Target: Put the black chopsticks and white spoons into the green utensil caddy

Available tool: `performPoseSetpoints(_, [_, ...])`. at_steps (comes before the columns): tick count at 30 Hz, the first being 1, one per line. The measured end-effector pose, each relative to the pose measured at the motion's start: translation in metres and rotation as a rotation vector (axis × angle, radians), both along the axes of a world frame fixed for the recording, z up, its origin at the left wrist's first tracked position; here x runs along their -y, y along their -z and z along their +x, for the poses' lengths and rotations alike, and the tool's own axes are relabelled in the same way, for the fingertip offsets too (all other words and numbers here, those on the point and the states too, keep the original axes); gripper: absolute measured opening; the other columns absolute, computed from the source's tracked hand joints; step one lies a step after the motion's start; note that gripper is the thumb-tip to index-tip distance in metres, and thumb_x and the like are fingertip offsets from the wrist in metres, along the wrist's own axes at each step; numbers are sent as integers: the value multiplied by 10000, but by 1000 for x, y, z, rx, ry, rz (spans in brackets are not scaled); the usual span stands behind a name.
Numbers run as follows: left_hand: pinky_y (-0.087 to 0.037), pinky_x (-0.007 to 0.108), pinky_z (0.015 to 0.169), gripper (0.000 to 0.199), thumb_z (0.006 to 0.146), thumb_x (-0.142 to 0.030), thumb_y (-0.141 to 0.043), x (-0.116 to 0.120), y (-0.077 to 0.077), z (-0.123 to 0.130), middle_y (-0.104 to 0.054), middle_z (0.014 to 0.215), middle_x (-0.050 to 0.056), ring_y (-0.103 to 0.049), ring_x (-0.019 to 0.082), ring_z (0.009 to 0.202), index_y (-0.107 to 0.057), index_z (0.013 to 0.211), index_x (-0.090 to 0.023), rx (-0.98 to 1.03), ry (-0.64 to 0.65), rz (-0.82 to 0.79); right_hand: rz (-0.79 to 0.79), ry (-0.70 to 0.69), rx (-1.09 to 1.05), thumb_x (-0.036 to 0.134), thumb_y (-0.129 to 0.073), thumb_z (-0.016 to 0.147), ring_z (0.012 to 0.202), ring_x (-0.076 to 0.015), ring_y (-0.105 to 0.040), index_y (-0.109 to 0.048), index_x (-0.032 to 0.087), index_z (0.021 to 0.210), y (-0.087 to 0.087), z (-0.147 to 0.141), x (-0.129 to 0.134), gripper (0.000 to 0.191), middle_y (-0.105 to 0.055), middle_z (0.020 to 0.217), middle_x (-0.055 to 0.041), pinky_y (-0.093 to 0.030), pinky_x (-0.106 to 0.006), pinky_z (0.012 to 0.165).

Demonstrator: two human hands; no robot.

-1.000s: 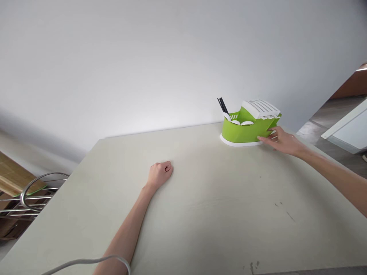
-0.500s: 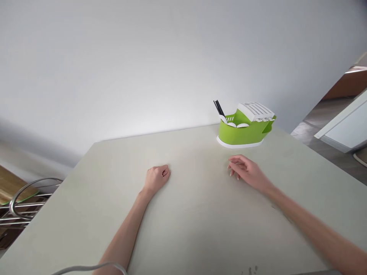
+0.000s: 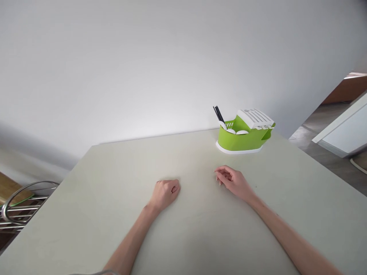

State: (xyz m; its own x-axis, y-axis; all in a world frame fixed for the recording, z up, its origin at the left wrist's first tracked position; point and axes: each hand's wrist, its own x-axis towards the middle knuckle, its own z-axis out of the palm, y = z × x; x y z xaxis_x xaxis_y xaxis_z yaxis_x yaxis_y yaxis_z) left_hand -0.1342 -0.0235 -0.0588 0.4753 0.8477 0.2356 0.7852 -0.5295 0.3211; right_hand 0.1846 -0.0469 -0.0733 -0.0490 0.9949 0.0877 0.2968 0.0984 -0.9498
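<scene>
My left hand (image 3: 165, 194) rests as a closed fist on the pale table (image 3: 114, 179), with nothing showing in it. To its right, my right hand (image 3: 231, 181) is loosely curled just above or on the tabletop, fingers slightly apart and no object visible between them. Beyond the right hand stands a green and white utensil holder (image 3: 243, 139). It has a slotted white top, and black chopsticks (image 3: 218, 114) and white spoons (image 3: 231, 131) sit in its open left part. Neither hand touches the holder.
A plain white wall (image 3: 143, 76) runs along the table's back edge. Off the left side is a metal rack (image 3: 25, 206) with a wooden board (image 3: 11, 189). To the right, past the table edge, lie the floor and a white panel (image 3: 344, 130).
My right hand has moved left and nearer to me, away from the holder. My left hand has shifted right and slightly nearer, still a fist. The view has tilted slightly.
</scene>
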Motion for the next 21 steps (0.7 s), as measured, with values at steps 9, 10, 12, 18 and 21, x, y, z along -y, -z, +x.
performPoseSetpoints(9, [-153, 307, 578, 272, 816, -130, -429, -2, 1, -3, -196, 590, -55, -104, 148, 615, -204, 692, -218, 29, -1, -7, 6, 15, 51, 643, -564, 978, 710, -198, -668, -680, 246, 1066, -1, -4, 1, 423, -744, 861, -44, -534, -329, 688])
performPoseSetpoints(10, [-155, 307, 578, 272, 817, -130, -429, -1, 1, -3, -196, 590, -56, -107, 147, 613, -204, 693, -218, 29, 2, -10, 5, 12, 52, 641, -563, 979, 711, -198, -669, -680, 246, 1066, 0, -3, 1, 422, -743, 860, -44, -534, -328, 685])
performPoseSetpoints(12, [-158, 308, 579, 274, 819, -127, -430, -1, 1, -3, -198, 592, -56, -107, 146, 614, -204, 694, -219, 27, 3, -15, 7, 11, 54, 649, -561, 977, 709, -199, -671, -683, 246, 1066, 2, -3, 1, 431, -742, 856, -45, -535, -327, 677])
performPoseSetpoints(18, [-159, 311, 581, 277, 818, -126, -435, -1, 1, -3, -203, 593, -55, -98, 151, 626, -206, 694, -221, 21, -2, -19, 6, 12, 62, 674, -551, 970, 716, -204, -672, -683, 250, 1060, 1, -4, 0, 453, -740, 858, -46, -543, -333, 681])
performPoseSetpoints(21, [-161, 306, 579, 270, 820, -130, -429, -1, 2, -4, -205, 587, -55, -100, 150, 619, -209, 694, -220, 19, -1, -14, 12, 15, 69, 674, -553, 969, 717, -205, -673, -685, 250, 1055, 1, -4, 1, 452, -742, 858, -49, -550, -334, 685])
